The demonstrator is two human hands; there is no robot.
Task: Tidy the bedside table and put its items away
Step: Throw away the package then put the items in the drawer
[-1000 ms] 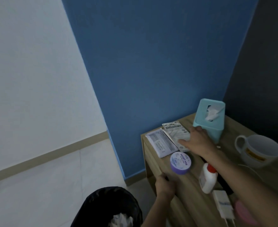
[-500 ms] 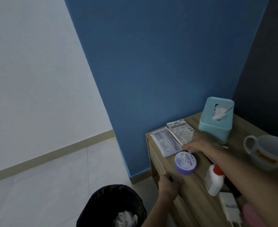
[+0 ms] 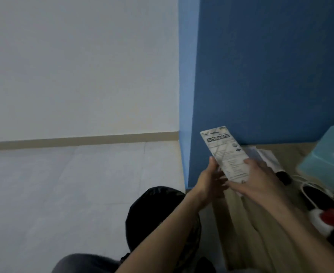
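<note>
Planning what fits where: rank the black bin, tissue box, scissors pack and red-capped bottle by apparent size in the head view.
1. black bin
2. tissue box, cropped by the frame
3. scissors pack, held nearer the camera
4. red-capped bottle, blurred

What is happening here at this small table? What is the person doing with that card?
A person holds a scissors packet up with both hands near the corner of the wooden bedside table. The left hand grips its left edge and the right hand holds its lower right part. A teal tissue box, some papers and a white bottle with a red cap are on the table. A black bin stands on the floor beside it.
</note>
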